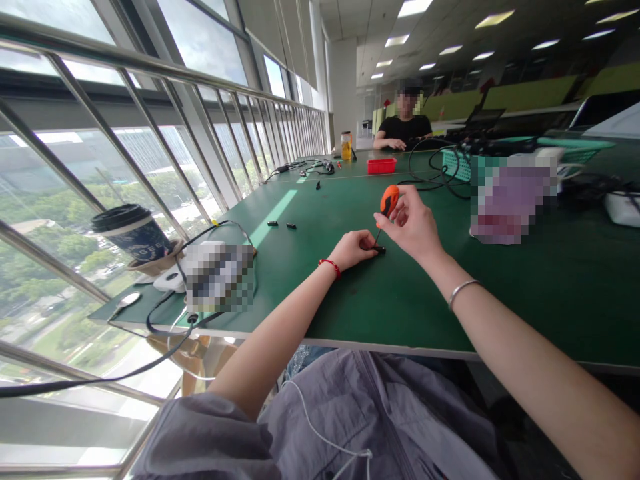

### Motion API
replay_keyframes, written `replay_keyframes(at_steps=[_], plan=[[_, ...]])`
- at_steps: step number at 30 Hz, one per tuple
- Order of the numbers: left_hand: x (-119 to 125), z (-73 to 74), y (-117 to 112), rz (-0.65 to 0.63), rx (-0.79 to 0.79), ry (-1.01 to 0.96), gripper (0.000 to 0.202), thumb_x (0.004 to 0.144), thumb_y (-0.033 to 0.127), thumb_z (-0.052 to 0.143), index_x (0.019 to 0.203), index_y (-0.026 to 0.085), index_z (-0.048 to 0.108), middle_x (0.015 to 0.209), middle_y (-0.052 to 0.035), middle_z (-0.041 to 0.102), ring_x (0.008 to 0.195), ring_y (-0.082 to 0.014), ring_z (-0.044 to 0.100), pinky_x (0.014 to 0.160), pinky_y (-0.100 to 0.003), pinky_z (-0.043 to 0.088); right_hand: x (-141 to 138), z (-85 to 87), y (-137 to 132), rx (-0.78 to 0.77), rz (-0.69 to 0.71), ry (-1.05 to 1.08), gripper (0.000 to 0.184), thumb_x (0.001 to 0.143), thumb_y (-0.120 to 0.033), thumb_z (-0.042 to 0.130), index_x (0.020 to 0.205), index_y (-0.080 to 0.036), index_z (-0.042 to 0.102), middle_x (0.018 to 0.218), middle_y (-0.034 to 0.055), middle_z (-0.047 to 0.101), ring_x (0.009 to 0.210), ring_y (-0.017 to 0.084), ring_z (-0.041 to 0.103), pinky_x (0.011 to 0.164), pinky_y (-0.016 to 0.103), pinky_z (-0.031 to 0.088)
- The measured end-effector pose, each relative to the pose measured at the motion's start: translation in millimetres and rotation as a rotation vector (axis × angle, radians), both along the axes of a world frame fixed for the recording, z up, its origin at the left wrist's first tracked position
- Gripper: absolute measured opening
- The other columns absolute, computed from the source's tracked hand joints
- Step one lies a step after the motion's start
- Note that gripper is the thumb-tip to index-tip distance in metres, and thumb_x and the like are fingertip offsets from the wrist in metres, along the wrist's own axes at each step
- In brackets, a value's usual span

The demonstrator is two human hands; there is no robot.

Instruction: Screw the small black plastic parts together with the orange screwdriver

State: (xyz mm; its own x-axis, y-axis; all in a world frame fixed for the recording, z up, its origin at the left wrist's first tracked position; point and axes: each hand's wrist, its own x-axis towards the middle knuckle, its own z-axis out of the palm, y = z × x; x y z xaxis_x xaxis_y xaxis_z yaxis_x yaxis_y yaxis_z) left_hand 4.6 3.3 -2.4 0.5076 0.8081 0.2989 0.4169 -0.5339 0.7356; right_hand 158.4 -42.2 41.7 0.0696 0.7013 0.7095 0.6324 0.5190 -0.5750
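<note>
My right hand [413,223] is closed around an orange-handled screwdriver [389,200], held upright with its tip pointing down. The tip meets a small black part [379,249] lying on the green table [350,293]. My left hand [353,249] rests on the table with its fingers curled, pinching that black part to hold it steady. A red cord circles my left wrist and a silver bangle my right.
A lidded coffee cup [134,235], a white mouse and cables sit at the left table corner. Two small black parts [281,225] lie further out. A red tray [381,165], a teal basket [457,163] and tangled cables stand beyond. Another person [404,127] sits at the far end.
</note>
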Motion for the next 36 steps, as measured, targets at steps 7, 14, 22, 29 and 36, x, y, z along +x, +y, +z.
replay_keyframes(at_steps=[7,14,22,29,36], plan=[[-6.4,5.9,-1.0,0.106,0.09,0.143,0.009,0.069,0.017,0.067,0.076,0.013,0.064,0.075,-0.0016,0.066,0.069,-0.0117,0.058,0.071,-0.025,0.047,-3.0,0.9,-3.9,-0.005,-0.005,-0.063,0.019,0.075,-0.038,0.059,0.085,-0.022,0.063,0.064,0.0004,0.058,0.059,0.017,0.055,0.059,0.029,0.041],[-6.4,9.4,-3.9,0.188,0.121,0.23,0.008,0.069,0.019,0.068,0.076,0.015,0.066,0.078,-0.0026,0.068,0.073,-0.0141,0.059,0.073,-0.027,0.049,-2.3,1.4,-5.6,0.013,-0.003,-0.072,0.042,0.071,-0.035,0.062,0.11,-0.024,0.055,0.066,-0.0017,0.059,0.057,0.018,0.056,0.056,0.029,0.041],[-4.9,13.3,-10.0,0.221,0.177,0.277,0.009,0.07,0.018,0.066,0.078,0.016,0.065,0.08,-0.0027,0.069,0.075,-0.0156,0.061,0.073,-0.027,0.05,-4.9,4.2,-8.9,-0.003,0.028,-0.089,0.021,0.077,-0.041,0.057,0.088,-0.023,0.061,0.064,-0.0004,0.059,0.06,0.017,0.057,0.059,0.027,0.04],[-4.1,14.9,-11.5,0.225,0.196,0.303,0.009,0.071,0.019,0.065,0.079,0.015,0.064,0.083,-0.0045,0.069,0.076,-0.0172,0.063,0.074,-0.028,0.05,-4.8,3.5,-11.3,0.012,0.047,-0.1,0.034,0.072,-0.033,0.06,0.104,-0.024,0.055,0.069,-0.0014,0.059,0.057,0.016,0.055,0.057,0.028,0.04],[-3.3,13.1,-11.6,0.229,0.234,0.324,0.011,0.071,0.018,0.063,0.081,0.016,0.064,0.083,-0.0043,0.069,0.077,-0.0176,0.063,0.073,-0.028,0.05,-6.6,5.0,-11.5,0.015,-0.018,-0.154,0.03,0.078,-0.048,0.056,0.096,-0.024,0.059,0.062,-0.0008,0.058,0.06,0.02,0.058,0.057,0.027,0.037]])
